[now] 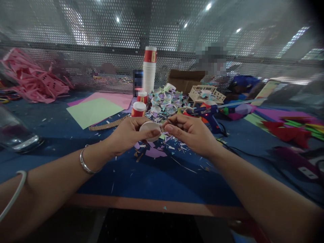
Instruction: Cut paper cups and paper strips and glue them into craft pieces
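Observation:
My left hand [129, 133] is closed round a small white round piece [146, 127] that looks like a cut paper cup base, its thumb lying across the front. Just to the right, my right hand [191, 133] is closed in a pinch beside the edge of that piece. Whatever sits between its fingertips is too small and blurred to name. Under and behind both hands lie purple paper scraps [155, 151] and many tiny cuttings. Beyond my left hand stand a red and white paper cup [138, 109] and a tall stack of cups [149, 72].
A heap of decorated paper pieces [167, 98] is at the back, near a small wooden frame [206, 94]. A blue glue gun [210, 116] trails a cable on the right. Coloured sheets [97, 108] and a glass [19, 131] are on the left. A perforated metal screen rises behind.

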Demonstrator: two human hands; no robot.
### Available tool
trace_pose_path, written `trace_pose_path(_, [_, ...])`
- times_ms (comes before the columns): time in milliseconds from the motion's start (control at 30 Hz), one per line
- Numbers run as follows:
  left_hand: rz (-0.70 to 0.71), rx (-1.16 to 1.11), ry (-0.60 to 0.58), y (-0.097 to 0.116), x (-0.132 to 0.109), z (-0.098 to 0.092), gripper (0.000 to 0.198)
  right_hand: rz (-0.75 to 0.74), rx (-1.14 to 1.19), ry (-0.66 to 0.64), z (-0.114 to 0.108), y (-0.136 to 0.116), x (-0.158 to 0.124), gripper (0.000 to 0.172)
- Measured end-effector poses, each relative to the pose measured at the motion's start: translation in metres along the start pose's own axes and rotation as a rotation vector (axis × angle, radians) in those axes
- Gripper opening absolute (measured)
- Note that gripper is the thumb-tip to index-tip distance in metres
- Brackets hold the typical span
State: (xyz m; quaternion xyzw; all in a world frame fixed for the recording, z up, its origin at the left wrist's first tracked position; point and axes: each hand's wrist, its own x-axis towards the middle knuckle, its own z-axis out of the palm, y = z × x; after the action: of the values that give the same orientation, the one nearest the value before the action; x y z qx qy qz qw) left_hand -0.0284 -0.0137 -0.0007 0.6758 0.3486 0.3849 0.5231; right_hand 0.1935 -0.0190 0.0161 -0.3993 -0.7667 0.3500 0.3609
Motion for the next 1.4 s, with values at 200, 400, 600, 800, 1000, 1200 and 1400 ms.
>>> trace_pose_path(200, [0.086,0.163,0.08,0.001,0.0,-0.003,0.025,-0.004,-0.095,0.015,0.001,0.001,-0.002,0.043])
trace_pose_path(400, [0.098,0.216,0.079,0.001,0.0,-0.003,0.025,-0.042,-0.216,-0.011,0.001,0.0,-0.002,0.041])
trace_pose_path(600, [0.079,0.102,0.06,0.001,0.0,-0.001,0.023,-0.034,-0.267,-0.052,0.001,-0.004,-0.005,0.042])
trace_pose_path(800, [0.046,0.072,-0.008,0.002,-0.001,-0.001,0.024,-0.094,-0.289,-0.071,0.001,-0.003,-0.006,0.038])
trace_pose_path(1000, [0.009,-0.081,-0.005,-0.003,-0.001,0.001,0.023,-0.137,-0.312,-0.039,0.002,-0.003,-0.007,0.035])
trace_pose_path(1200, [-0.06,-0.248,-0.02,-0.005,-0.004,0.005,0.02,-0.18,-0.327,-0.036,0.002,-0.004,-0.009,0.034])
trace_pose_path(1400, [-0.085,-0.288,-0.002,0.002,-0.008,0.009,0.016,-0.187,-0.284,-0.05,0.001,-0.007,-0.011,0.031])
